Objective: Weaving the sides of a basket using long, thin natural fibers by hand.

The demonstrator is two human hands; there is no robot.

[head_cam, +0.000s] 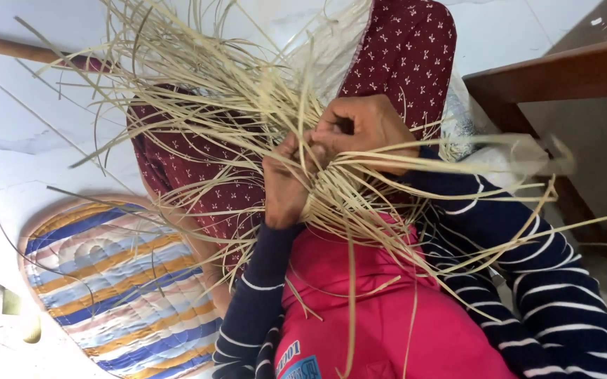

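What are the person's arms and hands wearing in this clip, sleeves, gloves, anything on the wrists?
Both arms are covered by long dark navy sleeves with thin white stripes running around them, reaching to the wrists. The left hand and right hand are bare: no gloves. No rings, watch or bracelet are visible, though pale straw strands hide parts of the fingers.

A pale, whitish floor spreads to the left of and beyond the hands, evenly lit, with faint seams and scuffs. Lower left of the hands lies a quilted mat striped in blue, orange and cream. Far to the upper left, a wooden handle rests on the floor. To the right stands dark brown wooden furniture, with grey floor beneath it.
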